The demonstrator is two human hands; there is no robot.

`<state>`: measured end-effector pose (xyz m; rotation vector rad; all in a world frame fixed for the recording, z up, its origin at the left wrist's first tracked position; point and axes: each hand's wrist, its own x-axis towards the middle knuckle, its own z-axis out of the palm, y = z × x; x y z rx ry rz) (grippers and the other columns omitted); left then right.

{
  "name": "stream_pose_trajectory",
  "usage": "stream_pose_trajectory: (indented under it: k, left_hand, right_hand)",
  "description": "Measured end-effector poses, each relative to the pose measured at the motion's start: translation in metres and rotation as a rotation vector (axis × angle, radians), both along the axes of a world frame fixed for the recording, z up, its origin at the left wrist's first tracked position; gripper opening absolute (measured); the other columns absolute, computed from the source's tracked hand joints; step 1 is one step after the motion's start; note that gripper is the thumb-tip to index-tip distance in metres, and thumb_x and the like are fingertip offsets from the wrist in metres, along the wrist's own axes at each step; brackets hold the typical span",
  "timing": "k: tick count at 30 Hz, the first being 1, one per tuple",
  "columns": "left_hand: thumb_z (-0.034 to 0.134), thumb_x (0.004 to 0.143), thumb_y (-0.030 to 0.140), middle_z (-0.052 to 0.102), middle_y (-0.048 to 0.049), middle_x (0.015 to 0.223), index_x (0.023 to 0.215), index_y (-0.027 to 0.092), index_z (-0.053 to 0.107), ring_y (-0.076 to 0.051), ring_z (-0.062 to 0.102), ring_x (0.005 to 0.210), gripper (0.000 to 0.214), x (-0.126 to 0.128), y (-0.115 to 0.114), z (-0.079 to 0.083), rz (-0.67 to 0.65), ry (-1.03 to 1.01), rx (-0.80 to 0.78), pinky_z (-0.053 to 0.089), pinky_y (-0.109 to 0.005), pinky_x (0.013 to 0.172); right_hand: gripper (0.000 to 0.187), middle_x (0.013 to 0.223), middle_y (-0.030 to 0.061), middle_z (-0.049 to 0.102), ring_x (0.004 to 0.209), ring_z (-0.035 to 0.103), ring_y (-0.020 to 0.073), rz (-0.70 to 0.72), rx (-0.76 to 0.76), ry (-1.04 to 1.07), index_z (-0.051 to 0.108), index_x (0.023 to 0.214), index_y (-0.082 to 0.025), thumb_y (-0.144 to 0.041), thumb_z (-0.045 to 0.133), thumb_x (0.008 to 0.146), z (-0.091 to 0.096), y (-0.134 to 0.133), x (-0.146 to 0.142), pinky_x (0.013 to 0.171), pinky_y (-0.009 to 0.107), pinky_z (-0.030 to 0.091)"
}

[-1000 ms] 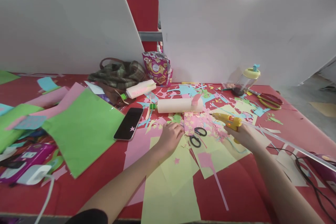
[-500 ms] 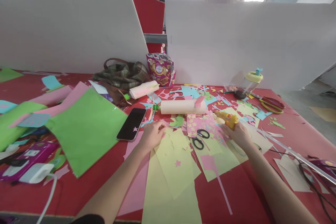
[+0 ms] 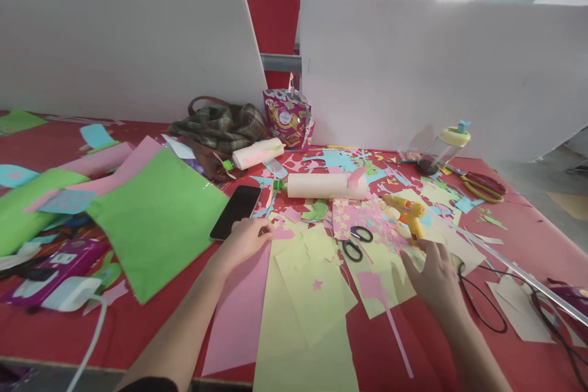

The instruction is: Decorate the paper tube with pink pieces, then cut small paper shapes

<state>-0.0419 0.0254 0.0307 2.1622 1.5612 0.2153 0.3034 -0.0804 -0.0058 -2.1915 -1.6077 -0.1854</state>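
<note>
My left hand point(image 3: 245, 239) lies with curled fingers on the top corner of a pink paper sheet point(image 3: 239, 312), just below a black phone point(image 3: 236, 211). My right hand point(image 3: 434, 275) is open with spread fingers over yellow paper point(image 3: 386, 282). It holds nothing. A yellow glue gun point(image 3: 407, 211) stands on the table just beyond its fingertips, apart from it. Black scissors point(image 3: 356, 242) lie between the two hands. Overlapping yellow sheets point(image 3: 312, 294) lie in front of me.
A cream roll point(image 3: 326, 185) lies behind the scissors. A large green sheet point(image 3: 156, 220) lies left, and a plaid bag point(image 3: 220, 125) and snack pouch point(image 3: 287, 116) stand by the white dividers point(image 3: 413, 67). A black cord point(image 3: 482, 312), clear ruler point(image 3: 519, 272), jar point(image 3: 443, 147) and red-yellow scissors point(image 3: 482, 187) are to the right.
My right hand let go of the glue gun, which now stands on the table, and drew back toward me. My left hand slid left, dragging the pink sheet with it.
</note>
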Motion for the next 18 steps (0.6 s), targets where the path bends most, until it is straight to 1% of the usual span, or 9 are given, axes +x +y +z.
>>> stream_pose_trajectory:
  k: [2,4,7,9,11,14,16,18]
  left_hand:
    - [0.044,0.073,0.026,0.064,0.0009,0.07,0.065,0.022,0.058,-0.017,0.057,0.07,0.017,-0.002,0.001,-0.003,-0.03,0.012,-0.003,0.035,-0.026,0.065]
    - [0.044,0.073,0.024,0.064,0.0009,0.07,0.064,0.022,0.058,-0.017,0.056,0.07,0.017,-0.002,0.001,-0.007,-0.05,0.027,0.037,0.033,-0.027,0.066]
    - [0.044,0.072,0.021,0.063,0.0007,0.072,0.064,0.02,0.057,-0.017,0.056,0.071,0.015,-0.002,0.002,-0.012,-0.063,0.041,0.114,0.032,-0.027,0.067]
    - [0.043,0.073,0.021,0.063,0.0003,0.074,0.065,0.019,0.055,-0.017,0.056,0.073,0.014,-0.001,0.001,-0.014,-0.074,0.034,0.141,0.031,-0.027,0.067]
    - [0.042,0.074,0.021,0.062,0.0,0.077,0.067,0.019,0.054,-0.017,0.055,0.075,0.014,0.0,0.001,-0.016,-0.075,0.03,0.168,0.03,-0.027,0.068]
    - [0.039,0.076,0.022,0.062,-0.001,0.081,0.07,0.019,0.054,-0.017,0.054,0.076,0.017,0.001,0.001,-0.018,-0.045,0.033,0.245,0.028,-0.029,0.067]
    - [0.036,0.078,0.022,0.061,-0.002,0.084,0.072,0.019,0.054,-0.018,0.054,0.079,0.019,0.002,0.001,-0.021,-0.015,0.037,0.288,0.028,-0.031,0.068]
    - [0.034,0.079,0.021,0.06,-0.0035,0.087,0.074,0.019,0.054,-0.018,0.053,0.082,0.021,0.002,0.002,-0.024,0.011,0.038,0.311,0.027,-0.032,0.07]
  right_hand:
    - [0.023,0.085,0.0092,0.051,0.082,0.05,0.027,0.097,0.011,0.054,0.046,0.084,-0.02,-0.039,0.045,0.071,0.004,0.003,-0.011,0.071,0.039,0.038]
    - [0.017,0.084,0.0074,0.051,0.081,0.051,0.0245,0.162,-0.003,0.113,0.046,0.08,-0.021,-0.036,0.045,0.072,0.01,0.009,-0.022,0.071,0.037,0.039]
    - [0.012,0.086,0.0063,0.051,0.08,0.052,0.0215,0.232,-0.069,0.176,0.046,0.079,-0.021,-0.032,0.044,0.074,0.025,0.019,-0.038,0.069,0.033,0.04]
    - [0.011,0.087,0.0061,0.051,0.08,0.052,0.0204,0.33,-0.099,0.176,0.046,0.08,-0.021,-0.031,0.043,0.075,0.037,0.027,-0.049,0.07,0.033,0.04]
    - [0.012,0.088,0.0062,0.052,0.079,0.052,0.02,0.411,-0.113,0.135,0.047,0.082,-0.02,-0.029,0.042,0.076,0.048,0.038,-0.06,0.071,0.033,0.04]
    - [0.017,0.097,0.0078,0.051,0.085,0.052,0.0221,0.442,-0.129,0.017,0.046,0.091,-0.02,-0.028,0.041,0.077,0.063,0.06,-0.076,0.068,0.032,0.04]
    - [0.023,0.1,0.0093,0.05,0.087,0.051,0.0231,0.493,-0.158,-0.117,0.044,0.098,-0.018,-0.029,0.039,0.078,0.069,0.079,-0.085,0.07,0.033,0.04]
    - [0.027,0.101,0.011,0.049,0.087,0.051,0.0239,0.529,-0.159,-0.161,0.043,0.101,-0.016,-0.028,0.04,0.077,0.072,0.099,-0.094,0.073,0.034,0.039]
